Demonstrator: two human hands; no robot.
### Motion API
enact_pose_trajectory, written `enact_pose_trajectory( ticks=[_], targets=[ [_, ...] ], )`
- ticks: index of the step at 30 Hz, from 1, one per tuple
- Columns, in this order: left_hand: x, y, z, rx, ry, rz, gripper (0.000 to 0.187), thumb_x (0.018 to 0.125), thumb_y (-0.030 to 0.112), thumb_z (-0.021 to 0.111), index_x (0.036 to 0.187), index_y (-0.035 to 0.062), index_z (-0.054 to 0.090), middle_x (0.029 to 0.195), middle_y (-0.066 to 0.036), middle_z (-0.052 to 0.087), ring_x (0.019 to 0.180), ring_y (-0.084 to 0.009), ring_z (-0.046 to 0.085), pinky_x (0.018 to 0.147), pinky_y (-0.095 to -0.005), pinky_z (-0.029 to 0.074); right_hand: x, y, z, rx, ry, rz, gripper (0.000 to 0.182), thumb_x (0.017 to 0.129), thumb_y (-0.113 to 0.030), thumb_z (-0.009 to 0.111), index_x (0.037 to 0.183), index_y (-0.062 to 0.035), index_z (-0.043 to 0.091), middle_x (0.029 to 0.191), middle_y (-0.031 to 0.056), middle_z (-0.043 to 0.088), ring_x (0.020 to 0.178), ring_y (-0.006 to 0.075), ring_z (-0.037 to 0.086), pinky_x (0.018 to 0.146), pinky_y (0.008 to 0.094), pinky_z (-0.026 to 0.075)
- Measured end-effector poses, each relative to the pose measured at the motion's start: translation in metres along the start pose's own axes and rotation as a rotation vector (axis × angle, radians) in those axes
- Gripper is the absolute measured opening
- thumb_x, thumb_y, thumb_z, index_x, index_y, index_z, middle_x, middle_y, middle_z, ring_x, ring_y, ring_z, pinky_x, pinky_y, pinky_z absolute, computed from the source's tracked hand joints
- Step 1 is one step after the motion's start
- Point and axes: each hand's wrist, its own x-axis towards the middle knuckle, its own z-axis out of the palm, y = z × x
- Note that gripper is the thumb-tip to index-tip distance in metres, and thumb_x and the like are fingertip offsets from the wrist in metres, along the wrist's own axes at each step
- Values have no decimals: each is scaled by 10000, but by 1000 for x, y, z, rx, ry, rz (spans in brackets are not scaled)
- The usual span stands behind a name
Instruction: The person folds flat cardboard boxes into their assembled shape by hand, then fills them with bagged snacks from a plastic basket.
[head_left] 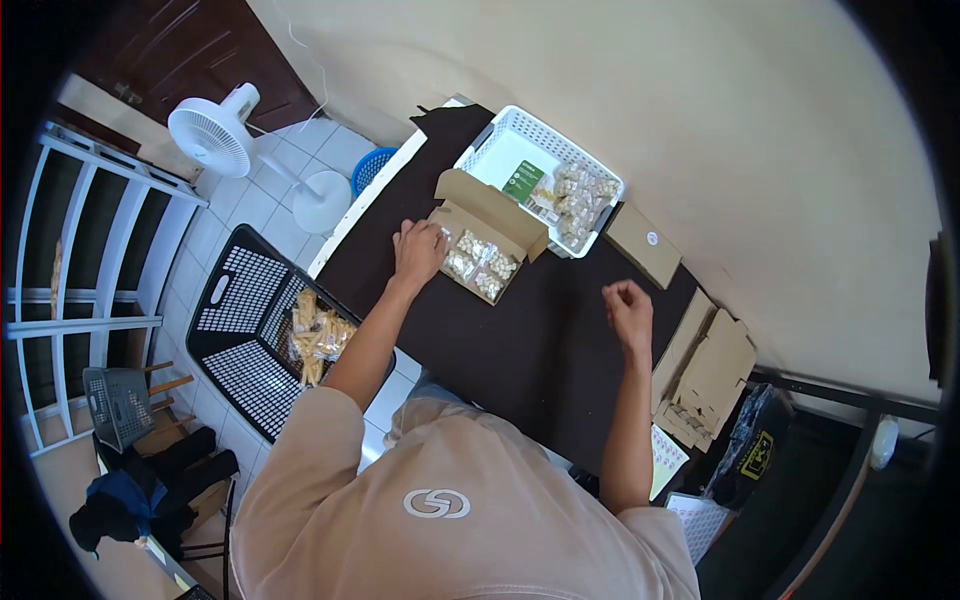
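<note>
An open cardboard box [467, 287] lies on the dark tabletop with its lid raised on the far side. Inside are several clear packets [480, 262] of small pale pieces. My left hand [419, 253] is at the box's left end, fingers curled over its edge beside the packets. Away from the box, to the right, my right hand [629, 315] hovers over the table with its fingers curled together. Whether a small thing is between those fingertips cannot be made out.
A white basket [490, 150] at the back holds more packets and a green-and-white pouch [530, 186]. Beside it is a closed box [643, 246] with a round sticker. Flattened cardboard [712, 375] lies right. A black crate [235, 300] with bagged snacks stands left, near a fan [213, 137].
</note>
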Motion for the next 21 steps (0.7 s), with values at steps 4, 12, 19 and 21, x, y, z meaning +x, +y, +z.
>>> enact_pose_trajectory(
  ticks=[4,12,19,21],
  targets=[
    [-15,2,-3,14,-56,-15,121,824,140,679,907,68,729,1050,-86,632,1006,-294,516,831,-458,391,79,12,21,-214,123,-140,204,802,-212,734,825,-14,695,669,70,657,629,170,631,620,324,505],
    [-26,-5,-11,-88,-24,-59,171,810,127,695,970,69,706,1017,-95,606,1023,-300,513,852,-458,412,123,-14,81,-636,223,-147,282,732,-318,778,855,-67,741,909,166,670,883,363,665,820,445,526],
    [-46,-26,-20,-241,64,-120,133,819,88,676,950,97,694,915,-80,610,939,-302,543,821,-442,442,122,-14,97,-590,272,67,197,748,-196,725,896,-65,733,1179,187,555,1047,372,618,886,460,508],
    [-50,-27,-21,-302,121,-114,122,823,78,674,943,88,694,863,-89,608,893,-308,551,813,-424,447,139,15,90,-577,279,-6,207,740,-190,723,896,-55,731,1086,181,611,939,361,651,829,452,529]
  ],
)
